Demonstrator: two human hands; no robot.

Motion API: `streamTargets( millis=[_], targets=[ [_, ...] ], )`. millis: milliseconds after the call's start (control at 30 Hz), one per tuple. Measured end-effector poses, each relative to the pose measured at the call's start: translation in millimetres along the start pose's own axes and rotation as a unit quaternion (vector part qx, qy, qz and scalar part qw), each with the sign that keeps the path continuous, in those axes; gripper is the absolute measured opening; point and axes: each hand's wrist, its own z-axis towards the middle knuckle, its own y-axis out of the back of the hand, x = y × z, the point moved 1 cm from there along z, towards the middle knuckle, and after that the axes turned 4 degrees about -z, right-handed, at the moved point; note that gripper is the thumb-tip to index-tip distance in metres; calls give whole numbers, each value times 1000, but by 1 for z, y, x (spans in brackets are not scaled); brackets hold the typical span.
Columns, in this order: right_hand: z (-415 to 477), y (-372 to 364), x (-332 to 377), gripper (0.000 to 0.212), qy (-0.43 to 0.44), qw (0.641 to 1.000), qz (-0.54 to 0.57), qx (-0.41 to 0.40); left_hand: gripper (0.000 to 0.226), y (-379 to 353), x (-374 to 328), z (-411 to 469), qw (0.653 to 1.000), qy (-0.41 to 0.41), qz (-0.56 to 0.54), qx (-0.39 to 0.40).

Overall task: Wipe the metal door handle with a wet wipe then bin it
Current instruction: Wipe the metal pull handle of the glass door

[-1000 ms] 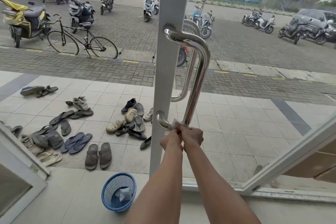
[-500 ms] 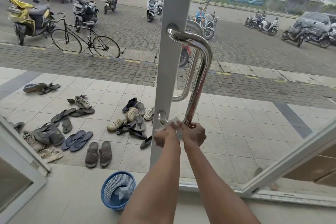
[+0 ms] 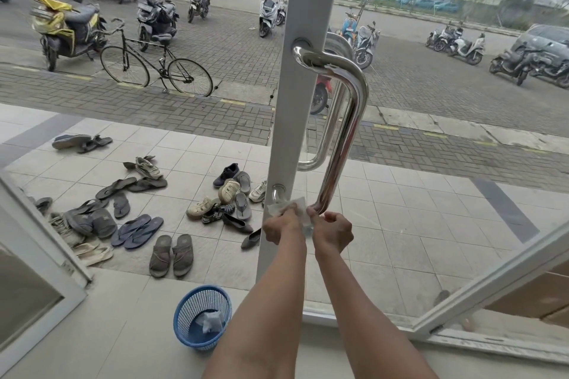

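Observation:
A polished metal door handle (image 3: 348, 120) curves down the white door stile (image 3: 308, 3). Its lower bend is wrapped in a white wet wipe (image 3: 284, 206). My left hand (image 3: 281, 229) grips the left part of the wipe just under the handle's lower mount. My right hand (image 3: 332, 232) pinches the wipe's right end beside the foot of the bar. Both forearms reach up from the bottom of the view. A blue mesh bin (image 3: 201, 317) stands on the floor at lower left, with crumpled wipes inside.
Several shoes and sandals (image 3: 172, 209) lie scattered on the tiled porch beyond the glass. A bicycle (image 3: 155, 66) and several motorbikes (image 3: 64, 28) are parked outside. An open white door frame (image 3: 40, 258) stands at the left, another glazed frame (image 3: 492, 280) at the right.
My two hands have drawn apart along the handle's lower bend, spreading the wipe out to the left toward the mount. The view has shifted slightly.

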Motion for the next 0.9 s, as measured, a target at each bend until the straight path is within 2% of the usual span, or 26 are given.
streamTargets(
  millis=[167,333,467,600,700,900],
  targets=[
    [-2,-9,1,37,6,1000,19,-18,39,3,-17,14,997,-60,41,-1],
    [-2,-13,1,31,20,999,14,-37,33,2,-39,42,995,-78,63,6],
    [-2,-13,2,29,23,999,15,-44,37,2,-33,45,994,-79,65,35],
    [-7,-12,6,29,11,999,13,-45,58,8,-18,42,995,-58,58,50],
    [-11,-12,10,32,0,999,9,-42,64,10,-23,41,993,-45,89,62],
    [-13,-11,15,35,-19,999,15,-40,45,2,-43,52,980,-101,158,62]
  ],
)
